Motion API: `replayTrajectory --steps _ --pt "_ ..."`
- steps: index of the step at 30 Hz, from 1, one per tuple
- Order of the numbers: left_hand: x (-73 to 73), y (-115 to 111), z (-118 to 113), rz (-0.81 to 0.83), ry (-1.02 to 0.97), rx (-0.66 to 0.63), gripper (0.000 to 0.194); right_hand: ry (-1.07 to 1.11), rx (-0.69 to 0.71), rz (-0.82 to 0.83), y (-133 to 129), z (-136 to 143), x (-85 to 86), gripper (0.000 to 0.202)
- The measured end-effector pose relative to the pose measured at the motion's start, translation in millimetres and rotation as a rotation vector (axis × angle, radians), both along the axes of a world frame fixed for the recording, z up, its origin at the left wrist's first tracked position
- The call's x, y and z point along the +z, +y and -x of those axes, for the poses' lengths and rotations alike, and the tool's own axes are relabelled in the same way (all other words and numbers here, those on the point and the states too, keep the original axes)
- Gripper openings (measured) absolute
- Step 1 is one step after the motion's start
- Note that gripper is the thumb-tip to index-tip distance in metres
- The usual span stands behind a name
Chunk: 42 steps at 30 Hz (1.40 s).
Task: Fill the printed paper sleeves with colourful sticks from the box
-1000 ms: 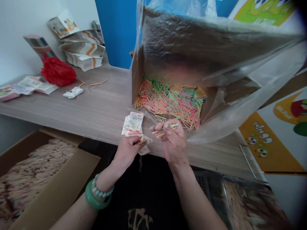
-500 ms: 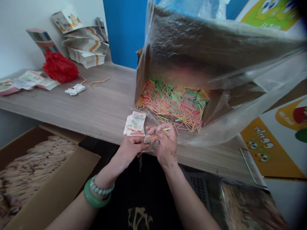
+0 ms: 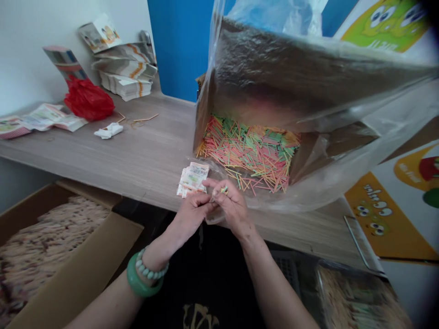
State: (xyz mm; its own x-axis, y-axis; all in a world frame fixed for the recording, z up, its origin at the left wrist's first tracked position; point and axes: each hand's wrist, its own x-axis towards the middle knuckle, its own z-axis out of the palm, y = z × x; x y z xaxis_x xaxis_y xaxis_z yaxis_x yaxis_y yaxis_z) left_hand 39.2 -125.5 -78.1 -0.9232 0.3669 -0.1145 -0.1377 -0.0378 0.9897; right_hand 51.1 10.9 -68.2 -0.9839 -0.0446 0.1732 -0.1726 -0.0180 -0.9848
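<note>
My left hand pinches a small clear plastic bag by its mouth, just in front of the table edge. Against it, my right hand is closed around a little bunch of thin coloured sticks; only their pale yellow and green ends show above the fingers. How far the sticks sit inside the bag is hidden by my fingers. Close behind my left hand lies a small stack of printed packets. A tipped carton lined with plastic film holds many loose pink, green and yellow sticks.
On the table's left stand a red plastic bag, stacked printed cards and a crumpled white tissue. An open cardboard box full of filled packs sits low at left. Printed cartons stand at right.
My right hand has moved down and left against my left hand. The sticks, which stuck out between the hands before, are now mostly covered by my fingers.
</note>
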Motion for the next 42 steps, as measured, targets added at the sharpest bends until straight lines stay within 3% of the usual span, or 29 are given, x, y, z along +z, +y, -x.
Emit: replayTrajectory --steps 4,9,13,15,18,22,25,28,31,36,42 --pt "-1.3 7.0 11.9 -0.152 -0.049 -0.012 0.026 -0.011 0.013 -0.119 15.5 11.3 3.8 0.012" --pt "0.7 9.4 26.3 -0.253 -0.153 0.003 0.026 0.032 -0.162 -0.143 31.7 18.5 2.3 0.030" --pt "0.1 7.1 30.0 -0.306 -0.129 0.058 0.030 -0.062 -0.214 -0.390 20.0 17.6 -4.6 0.009" --pt "-1.0 2.1 30.3 -0.290 -0.129 0.098 0.032 -0.021 -0.243 -0.488 8.9 16.8 -6.7 0.012" --pt "-0.2 -11.5 29.1 -0.237 -0.152 0.130 0.025 0.077 -0.190 -0.563 -5.3 17.4 -7.5 0.025" --pt "7.8 -34.6 25.9 -0.124 -0.133 0.127 0.014 0.035 -0.048 -0.494 -14.7 20.6 -7.5 0.023" --pt "13.3 -51.2 28.9 -0.099 -0.108 0.232 0.014 -0.018 0.015 -0.435 -17.7 25.9 -9.8 0.019" --pt "15.4 -65.6 39.8 -0.149 -0.052 0.378 0.015 -0.078 -0.194 -0.478 -20.1 38.7 -18.1 0.013" --pt "17.6 -74.6 51.1 -0.132 -0.012 0.391 0.014 -0.111 -0.364 -0.548 -25.4 56.9 -33.1 0.020" --pt "21.7 -84.3 55.0 -0.036 -0.007 0.304 0.009 -0.107 -0.466 -0.613 -37.1 77.0 -54.2 0.024" --pt "21.0 -94.1 53.9 -0.001 -0.032 0.324 0.012 -0.259 -0.514 -0.654 -35.0 76.8 -50.7 0.014"
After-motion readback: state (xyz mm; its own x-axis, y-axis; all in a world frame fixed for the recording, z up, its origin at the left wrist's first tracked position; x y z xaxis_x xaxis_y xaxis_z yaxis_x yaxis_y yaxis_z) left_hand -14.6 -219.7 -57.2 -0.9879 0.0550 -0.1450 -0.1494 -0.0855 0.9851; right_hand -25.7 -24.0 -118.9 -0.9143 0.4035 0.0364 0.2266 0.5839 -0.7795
